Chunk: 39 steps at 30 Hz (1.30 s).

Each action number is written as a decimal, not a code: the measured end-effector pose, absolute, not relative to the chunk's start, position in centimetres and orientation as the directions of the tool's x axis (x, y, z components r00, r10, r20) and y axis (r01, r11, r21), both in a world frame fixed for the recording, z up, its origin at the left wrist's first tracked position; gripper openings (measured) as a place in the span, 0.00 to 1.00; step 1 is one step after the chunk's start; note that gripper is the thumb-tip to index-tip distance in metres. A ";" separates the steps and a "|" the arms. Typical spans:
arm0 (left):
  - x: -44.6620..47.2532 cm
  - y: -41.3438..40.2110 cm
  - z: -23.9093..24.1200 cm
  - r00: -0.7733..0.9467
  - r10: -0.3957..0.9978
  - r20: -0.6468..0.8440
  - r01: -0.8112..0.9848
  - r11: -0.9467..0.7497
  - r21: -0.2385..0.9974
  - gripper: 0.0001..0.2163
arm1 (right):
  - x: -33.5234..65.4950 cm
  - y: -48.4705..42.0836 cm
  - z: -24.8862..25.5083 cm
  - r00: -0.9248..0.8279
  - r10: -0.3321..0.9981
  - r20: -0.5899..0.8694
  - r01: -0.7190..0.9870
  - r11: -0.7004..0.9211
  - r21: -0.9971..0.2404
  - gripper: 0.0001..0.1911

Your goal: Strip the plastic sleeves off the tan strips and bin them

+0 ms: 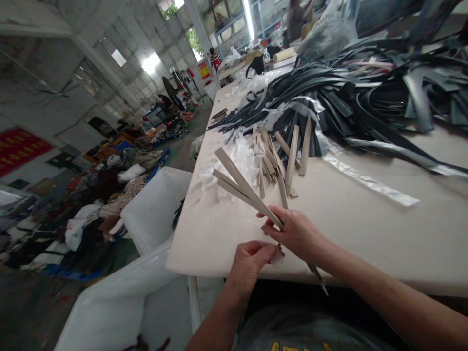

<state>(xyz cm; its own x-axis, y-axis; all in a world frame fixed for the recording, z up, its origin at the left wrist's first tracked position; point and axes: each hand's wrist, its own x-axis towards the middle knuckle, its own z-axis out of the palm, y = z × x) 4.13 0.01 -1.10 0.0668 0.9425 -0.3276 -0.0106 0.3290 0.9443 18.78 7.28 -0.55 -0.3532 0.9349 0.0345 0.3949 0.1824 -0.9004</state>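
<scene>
My right hand (298, 233) is closed around a bundle of long beige strips (239, 184) that fan out up and to the left over the table's near edge. Their lower ends stick out below my wrist. My left hand (252, 261) sits just beside it at the table edge, fingers curled in a pinch on the bundle's lower part or on something small that I cannot make out. More loose beige strips (283, 156) lie on the table (383, 229) just beyond my hands, on crumpled clear plastic (241, 156).
A large heap of dark strips (365, 92) covers the far right of the table, with a clear plastic band (369, 181) lying in front. White bins (153, 204) stand left of the table. People work at benches in the far background.
</scene>
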 end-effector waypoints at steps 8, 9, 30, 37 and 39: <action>4.4 0.8 -1.8 0.016 0.921 -0.390 -0.340 0.372 0.864 0.12 | 20.7 6.5 1.3 -0.367 0.928 0.060 0.377 0.207 -0.903 0.12; 4.2 1.2 -1.9 -0.022 0.919 -0.394 -0.428 0.347 0.834 0.12 | 21.3 6.1 1.4 -0.371 0.928 0.045 0.363 0.190 -0.912 0.15; 4.9 5.2 -1.3 -0.176 0.910 -0.376 -0.728 0.137 0.672 0.14 | 25.9 0.0 -3.8 -0.342 0.934 -0.104 0.508 0.091 -0.856 0.15; 4.8 5.2 -1.4 -0.187 0.901 -0.390 -0.719 0.145 0.680 0.15 | 25.9 -0.3 -4.4 -0.336 0.936 -0.111 0.495 0.075 -0.866 0.16; 4.7 5.3 -1.5 -0.197 0.896 -0.398 -0.722 0.142 0.677 0.15 | 25.9 -0.2 -4.5 -0.331 0.939 -0.097 0.487 0.082 -0.869 0.17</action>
